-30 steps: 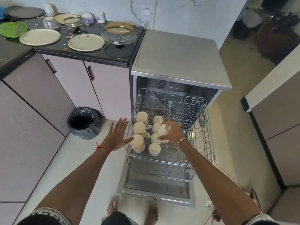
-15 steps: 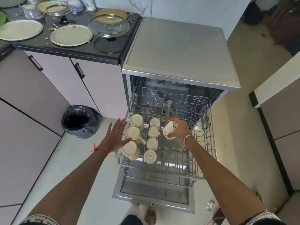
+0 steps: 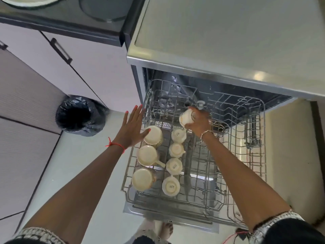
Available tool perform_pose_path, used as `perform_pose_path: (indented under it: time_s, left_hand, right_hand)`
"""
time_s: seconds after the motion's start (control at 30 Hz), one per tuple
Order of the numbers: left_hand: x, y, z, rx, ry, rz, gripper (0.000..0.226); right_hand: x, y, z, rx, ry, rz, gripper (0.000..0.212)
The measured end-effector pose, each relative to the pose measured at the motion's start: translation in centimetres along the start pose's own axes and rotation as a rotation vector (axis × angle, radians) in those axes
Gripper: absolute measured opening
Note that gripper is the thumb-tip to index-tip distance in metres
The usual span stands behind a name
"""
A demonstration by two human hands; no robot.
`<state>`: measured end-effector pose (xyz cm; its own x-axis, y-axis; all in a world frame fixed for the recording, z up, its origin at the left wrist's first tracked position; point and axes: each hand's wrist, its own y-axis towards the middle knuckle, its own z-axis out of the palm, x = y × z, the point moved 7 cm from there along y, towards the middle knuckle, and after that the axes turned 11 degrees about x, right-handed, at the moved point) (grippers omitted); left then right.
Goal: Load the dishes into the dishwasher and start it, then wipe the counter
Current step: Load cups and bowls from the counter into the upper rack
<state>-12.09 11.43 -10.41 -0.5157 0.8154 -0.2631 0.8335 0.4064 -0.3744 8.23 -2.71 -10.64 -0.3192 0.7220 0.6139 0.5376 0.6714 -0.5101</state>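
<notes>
The dishwasher (image 3: 228,41) stands open with its wire upper rack (image 3: 228,173) pulled out. Several cream cups sit upside down in two rows at the rack's left side, larger mugs (image 3: 146,156) on the left, smaller cups (image 3: 174,166) beside them. My right hand (image 3: 198,123) is shut on a small cream cup (image 3: 186,118), held tilted above the rack behind the row of small cups. My left hand (image 3: 131,128) is flat and spread at the rack's left edge, its thumb touching the rearmost mug (image 3: 153,135).
A bin with a black liner (image 3: 80,116) stands on the floor left of the dishwasher. The dark counter (image 3: 70,16) at top left carries a plate and a glass lid. Cabinet doors with handles are below it. My feet are in front of the lowered door.
My right hand has carried the small cup from the front cups toward the back of the rack. My left hand stays by the rack's left edge. The view has moved closer and lower.
</notes>
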Motion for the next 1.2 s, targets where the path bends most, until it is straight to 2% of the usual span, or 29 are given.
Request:
perform_pose_path:
  time_s: [0.43, 0.83, 1.07, 1.2]
  left_hand:
    - [2.6, 4.2, 2.9, 0.011, -0.057, 0.074, 0.067]
    - [2.4, 4.3, 3.1, -0.024, -0.08, 0.084, 0.065]
    - [2.5, 4.3, 3.4, -0.027, -0.087, 0.073, 0.066]
    - [2.5, 4.4, 3.4, -0.026, -0.109, 0.06, 0.067]
  right_hand:
    - [-2.2, 6.5, 4.6, 0.05, -0.175, 0.063, 0.086]
    - [-2.5, 7.3, 6.1, 0.052, -0.476, 0.148, 0.087]
    - [-2.9, 7.6, 6.5, 0.047, -0.484, 0.169, 0.086]
    - [-3.1, 7.6, 6.7, 0.093, -0.429, 0.192, 0.095]
